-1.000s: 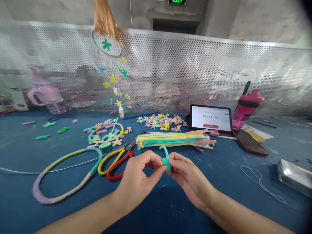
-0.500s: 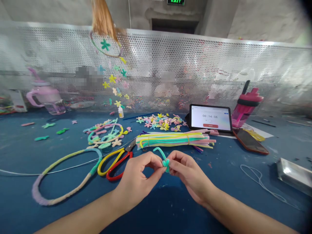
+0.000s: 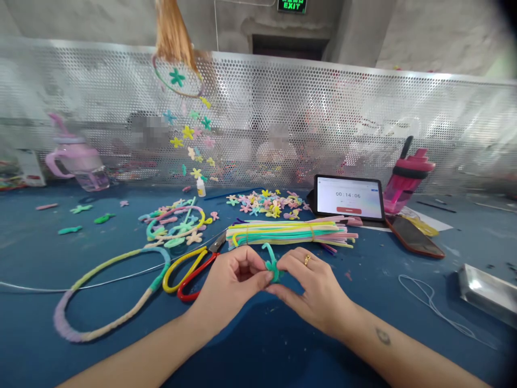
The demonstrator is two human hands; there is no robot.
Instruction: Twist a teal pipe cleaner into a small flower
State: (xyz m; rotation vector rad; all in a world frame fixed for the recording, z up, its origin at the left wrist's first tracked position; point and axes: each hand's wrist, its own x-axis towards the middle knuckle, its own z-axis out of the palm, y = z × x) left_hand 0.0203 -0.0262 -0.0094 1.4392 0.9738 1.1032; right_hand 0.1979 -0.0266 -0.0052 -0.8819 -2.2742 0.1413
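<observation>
Both my hands pinch a small teal pipe cleaner (image 3: pixel 271 264), bent into a loop with a twisted knot at its middle. My left hand (image 3: pixel 232 285) holds it from the left, and my right hand (image 3: pixel 315 285), with a gold ring, holds it from the right. The fingers hide part of the knot. Just behind my left hand lie yellow-and-red-handled scissors (image 3: pixel 189 275). A bundle of pastel pipe cleaners (image 3: pixel 288 234), tied with a band, lies beyond my hands. A pipe-cleaner-wrapped hoop (image 3: pixel 109 285) rests further left.
Pastel flower shapes (image 3: pixel 262 206) and a tangle of pipe cleaners (image 3: pixel 173 226) lie on the blue table (image 3: pixel 258 350). Behind stand a timer tablet (image 3: pixel 349 196), pink bottle (image 3: pixel 406 183), and perforated metal screen (image 3: pixel 323 108). A phone (image 3: pixel 412 237) and metal tray (image 3: pixel 488 293) sit right. Two people sit beyond the screen.
My right hand has rotated so its back faces up and the ring shows. The teal loop has shifted slightly and now stands more upright between my fingers.
</observation>
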